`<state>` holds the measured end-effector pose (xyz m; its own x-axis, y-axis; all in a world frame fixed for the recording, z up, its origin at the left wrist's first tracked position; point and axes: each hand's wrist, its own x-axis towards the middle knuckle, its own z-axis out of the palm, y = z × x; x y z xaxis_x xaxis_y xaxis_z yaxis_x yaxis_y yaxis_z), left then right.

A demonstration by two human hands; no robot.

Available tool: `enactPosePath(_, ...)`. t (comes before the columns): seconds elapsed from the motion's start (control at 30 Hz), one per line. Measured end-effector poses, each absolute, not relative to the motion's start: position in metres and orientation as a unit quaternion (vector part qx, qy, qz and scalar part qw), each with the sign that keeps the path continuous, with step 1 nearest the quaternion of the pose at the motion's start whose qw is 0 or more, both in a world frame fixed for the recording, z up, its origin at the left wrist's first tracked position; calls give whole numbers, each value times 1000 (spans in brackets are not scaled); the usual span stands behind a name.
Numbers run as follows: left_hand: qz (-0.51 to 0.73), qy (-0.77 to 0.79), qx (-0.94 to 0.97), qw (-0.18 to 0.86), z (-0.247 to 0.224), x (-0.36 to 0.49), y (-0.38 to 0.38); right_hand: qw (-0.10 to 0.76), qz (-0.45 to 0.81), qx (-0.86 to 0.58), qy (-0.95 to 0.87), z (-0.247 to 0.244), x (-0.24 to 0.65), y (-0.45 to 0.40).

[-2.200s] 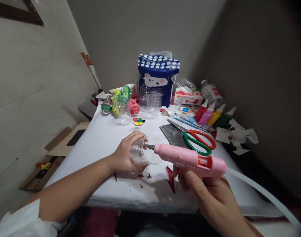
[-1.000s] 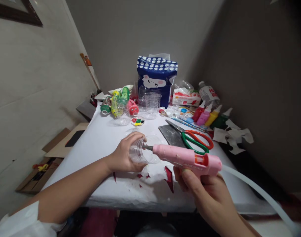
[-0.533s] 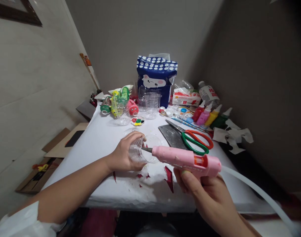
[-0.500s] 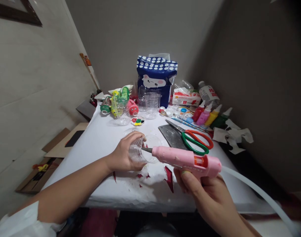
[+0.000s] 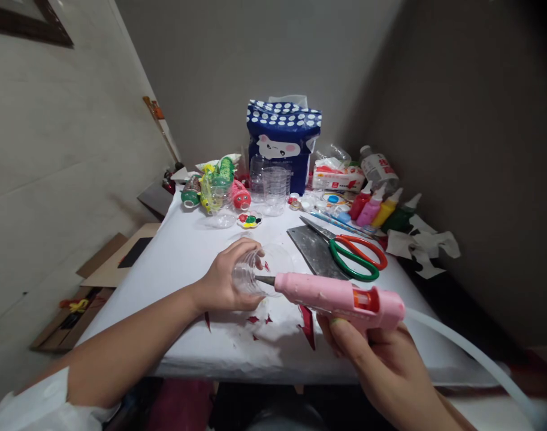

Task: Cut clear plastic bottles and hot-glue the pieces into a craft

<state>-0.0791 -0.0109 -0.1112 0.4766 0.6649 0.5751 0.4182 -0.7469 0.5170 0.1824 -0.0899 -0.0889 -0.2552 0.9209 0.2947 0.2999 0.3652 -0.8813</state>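
Note:
My left hand (image 5: pixel 230 277) is wrapped round a clear plastic cup-like piece (image 5: pixel 245 276), perhaps a cut bottle, lying on its side with the opening to the right. In my right hand (image 5: pixel 381 359) is a pink hot glue gun (image 5: pixel 327 293), gripped by its handle. Its dark metal nozzle points left, at the opening of the clear piece; whether the tip touches the plastic I cannot tell. A long whitish glue stick (image 5: pixel 466 347) curves out of the gun's back. Red scraps (image 5: pixel 307 328) lie below on the white-covered table (image 5: pixel 201 356).
Scissors (image 5: pixel 356 254) with red and green handles rest on a dark plate (image 5: pixel 307 245) beyond the gun. Paint bottles (image 5: pixel 369 209) stand at the right. Painted bottle figures (image 5: pixel 217 179), clear cups (image 5: pixel 275 185) and a blue bag (image 5: pixel 284 134) are at the back.
The glue gun's nozzle has shifted slightly down and left at the opening of the clear piece. My left hand keeps its hold, nearly still.

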Motion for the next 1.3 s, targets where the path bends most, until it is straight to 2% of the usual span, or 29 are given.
enactPosePath(0.33,405,324,834,188,-116,-81,-10,396,338,-448,-726,-88,187,-94)
enactPosePath(0.67,409,325,834,177,-117,-83,-10,381,337,-460,-728,-86,192,-98)
enactPosePath(1.07,423,316,826,197,-115,-82,-10,422,380,-467,-678,-83,186,-105)
enactPosePath(1.3,435,314,816,213,-113,-81,-11,415,396,-455,-681,-86,188,-107)
